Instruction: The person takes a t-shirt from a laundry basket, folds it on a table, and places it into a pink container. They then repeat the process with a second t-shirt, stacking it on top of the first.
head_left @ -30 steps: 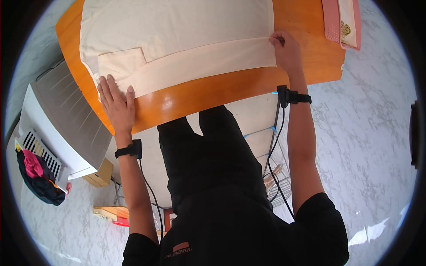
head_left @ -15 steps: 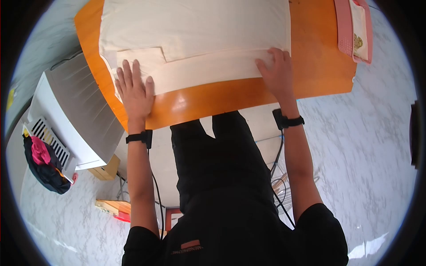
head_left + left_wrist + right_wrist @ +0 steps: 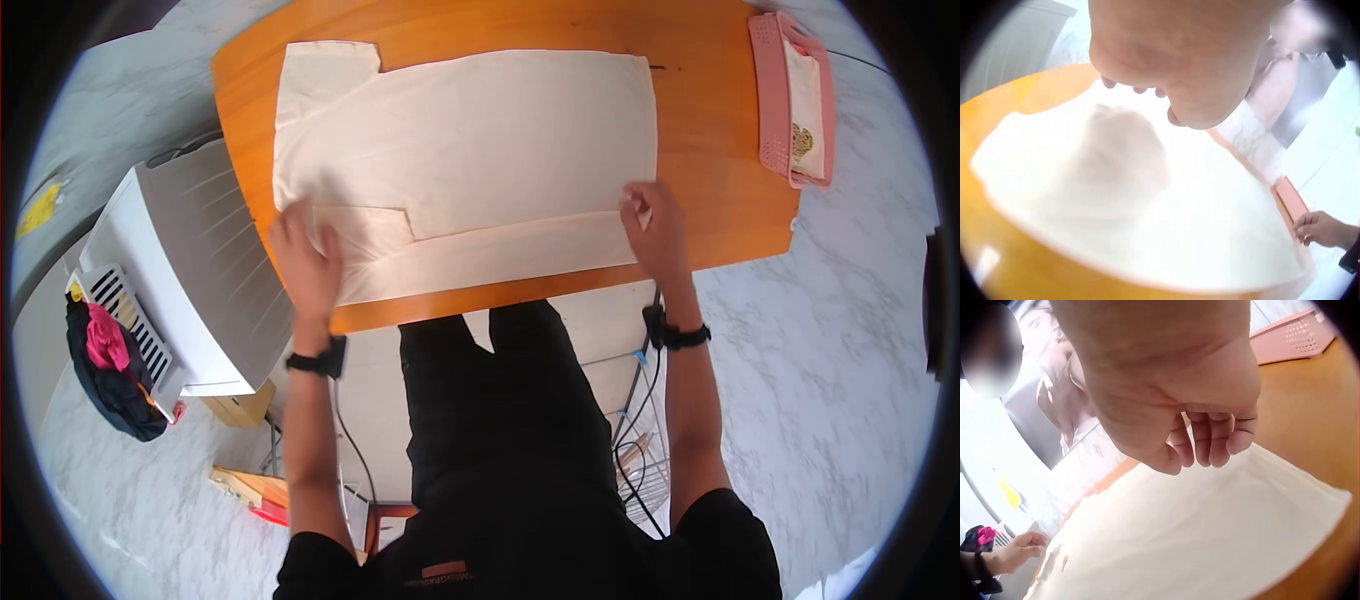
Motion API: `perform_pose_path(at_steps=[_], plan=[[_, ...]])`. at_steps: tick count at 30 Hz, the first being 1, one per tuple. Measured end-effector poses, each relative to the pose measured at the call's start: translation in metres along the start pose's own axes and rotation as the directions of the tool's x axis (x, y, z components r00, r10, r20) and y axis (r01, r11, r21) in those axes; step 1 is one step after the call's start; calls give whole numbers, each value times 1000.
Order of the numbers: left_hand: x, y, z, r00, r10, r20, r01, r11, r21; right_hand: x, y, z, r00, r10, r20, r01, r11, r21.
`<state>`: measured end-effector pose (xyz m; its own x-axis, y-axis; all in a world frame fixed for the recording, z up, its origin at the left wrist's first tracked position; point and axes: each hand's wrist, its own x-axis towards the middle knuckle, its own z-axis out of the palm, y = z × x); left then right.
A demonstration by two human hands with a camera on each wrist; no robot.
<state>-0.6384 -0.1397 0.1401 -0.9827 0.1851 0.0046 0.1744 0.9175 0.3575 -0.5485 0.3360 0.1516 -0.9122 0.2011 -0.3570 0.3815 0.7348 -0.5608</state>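
A cream garment (image 3: 500, 140) lies flat on the orange table, its near side folded over in a long strip and a sleeve-like flap (image 3: 365, 225) folded in at the near left. Over the garment's near left edge, my left hand (image 3: 308, 262) is raised with fingers apart, casting a shadow on the cloth. My right hand (image 3: 658, 232) is at the near right corner, fingers loosely bent. In the right wrist view, the right hand (image 3: 1179, 394) shows no cloth between its fingers, above the garment (image 3: 1197, 512). The left wrist view hides most of the left fingers.
A pink basket (image 3: 772, 100) with a patterned cloth inside stands at the table's right end. Left of the table (image 3: 710, 130) is a white cabinet (image 3: 190, 280), with a white rack (image 3: 135, 320) holding dark and pink cloth. Cables hang from both wrists.
My right hand has let go of the garment's right edge. My left hand has lifted from lying flat on the cloth. The head view has shifted, showing more of the garment's far side.
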Motion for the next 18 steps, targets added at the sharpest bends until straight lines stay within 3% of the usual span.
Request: perform_pose_path(at_steps=[2,4,8,10,14,16,18], plan=[[57,-18,2,998,-9,-58,5,998,-69,44,7,-9,977,-136,-166,149,986,71],[114,-31,9,995,-12,-102,2,995,-103,91,2,-28,979,-80,-188,89,995,43],[199,-44,14,990,-23,-141,23,1000,1,178,21,-42,965,-118,-236,133,990,47],[225,-32,16,935,-350,53,354,917,-187,190,11,-49,961,-151,-231,154,988,-8],[257,-57,33,956,-267,124,288,933,-216,197,6,-53,986,-144,-87,139,989,-52],[270,-67,31,900,-243,362,343,907,-244,201,10,-54,991,-132,-25,130,990,-62],[272,-71,29,902,-248,354,350,900,-260,205,15,-60,994,-35,103,32,999,34]])
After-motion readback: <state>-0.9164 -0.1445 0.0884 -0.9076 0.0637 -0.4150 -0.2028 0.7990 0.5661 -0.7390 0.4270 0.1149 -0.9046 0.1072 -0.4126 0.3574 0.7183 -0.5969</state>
